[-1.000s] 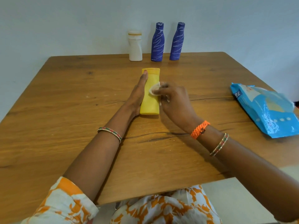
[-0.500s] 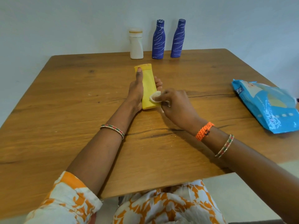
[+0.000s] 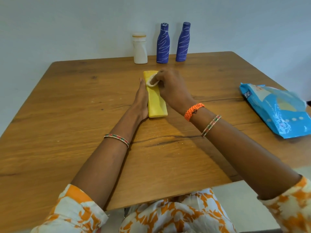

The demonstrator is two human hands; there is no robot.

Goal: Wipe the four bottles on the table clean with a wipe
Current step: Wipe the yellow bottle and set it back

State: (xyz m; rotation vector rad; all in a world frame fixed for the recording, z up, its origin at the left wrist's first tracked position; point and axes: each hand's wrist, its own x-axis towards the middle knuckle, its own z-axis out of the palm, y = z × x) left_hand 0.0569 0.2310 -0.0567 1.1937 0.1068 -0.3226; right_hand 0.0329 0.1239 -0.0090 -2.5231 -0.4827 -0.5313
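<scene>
My right hand [image 3: 170, 88] pinches the wipe [image 3: 151, 81] on the yellow bottle [image 3: 155, 100], lying flat nearer me than the white bottle [image 3: 140, 49]. Left hand [image 3: 141, 101], fingers straight, braces beside it. Risk: harder strokes could skid the bottle sideways.

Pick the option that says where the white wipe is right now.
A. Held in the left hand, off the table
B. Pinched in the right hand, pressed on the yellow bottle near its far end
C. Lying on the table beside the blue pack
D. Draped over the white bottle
B: the right hand pinches the wipe against the yellow bottle near its far end, while the left hand lies along the bottle's side.
</scene>
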